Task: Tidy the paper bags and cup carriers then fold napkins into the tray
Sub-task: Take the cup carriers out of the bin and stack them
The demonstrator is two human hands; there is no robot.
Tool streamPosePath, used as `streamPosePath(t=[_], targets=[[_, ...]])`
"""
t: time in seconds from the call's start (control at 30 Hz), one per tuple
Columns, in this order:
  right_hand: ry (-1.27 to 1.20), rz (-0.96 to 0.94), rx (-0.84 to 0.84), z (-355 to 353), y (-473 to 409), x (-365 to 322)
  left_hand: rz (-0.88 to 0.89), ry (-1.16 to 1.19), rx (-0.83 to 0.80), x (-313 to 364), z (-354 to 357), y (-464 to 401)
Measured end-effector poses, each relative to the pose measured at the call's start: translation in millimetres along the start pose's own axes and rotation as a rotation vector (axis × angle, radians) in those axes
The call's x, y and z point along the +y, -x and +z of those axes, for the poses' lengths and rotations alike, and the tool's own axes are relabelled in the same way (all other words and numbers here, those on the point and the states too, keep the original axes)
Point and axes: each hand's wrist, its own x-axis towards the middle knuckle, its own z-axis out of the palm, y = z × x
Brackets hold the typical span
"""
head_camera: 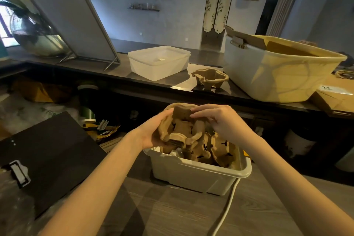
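A stack of brown pulp cup carriers (179, 130) is held above a white plastic bin (199, 175) on the wooden table. My left hand (151, 132) grips the stack's left side from below. My right hand (220, 119) holds its far rim, fingers curled over the edge. More cup carriers (216, 150) lie jumbled inside the bin. Another single cup carrier (209, 78) stands on the dark counter behind. A large white tub (272, 78) at the right holds brown paper bags (285, 49).
A lidded translucent box (159, 62) stands on the counter at centre. A black lid with a latch (44, 159) lies at the left of the table. A white cable (228, 205) runs from the bin. A cardboard parcel (337, 97) sits far right.
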Motion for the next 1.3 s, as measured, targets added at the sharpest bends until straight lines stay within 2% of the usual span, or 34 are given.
streamPosePath(t=[0.07,0.23,0.33,0.47,0.63,0.83,0.93,1.03,1.23,1.3], targets=[[-0.074,0.098,-0.053,0.3,1.2,2.5,0.017,0.022,0.048,-0.5,-0.7,-3.1],[-0.278,0.313,0.015,11.5,4.8,19.5,0.054,0.185,0.179,0.4,-1.4,-8.2],[-0.173,0.478,-0.093,31.7,7.1,40.0,0.065,0.265,0.215,-0.7,-2.3,-9.9],[0.105,0.650,-0.304,58.9,12.4,61.4,0.067,0.304,0.264,-0.6,-3.8,-11.0],[0.177,0.617,-0.478,65.0,18.2,70.1,0.067,0.326,0.372,-2.4,-3.0,-12.8],[0.274,0.575,-0.480,67.9,21.3,71.4,0.062,0.335,0.416,-6.6,-5.1,-18.2],[0.364,0.564,-0.412,56.9,19.6,64.2,0.054,0.322,0.434,-8.0,-7.6,-20.6],[0.319,0.524,-0.229,29.9,17.5,51.3,0.060,0.351,0.458,-8.4,-8.2,-24.7],[-0.122,0.421,0.335,-4.8,6.0,9.5,0.076,0.391,0.479,-9.4,1.7,-31.8],[-0.306,0.387,0.461,2.4,0.8,-0.9,0.085,0.408,0.453,-9.6,9.7,-30.3]])
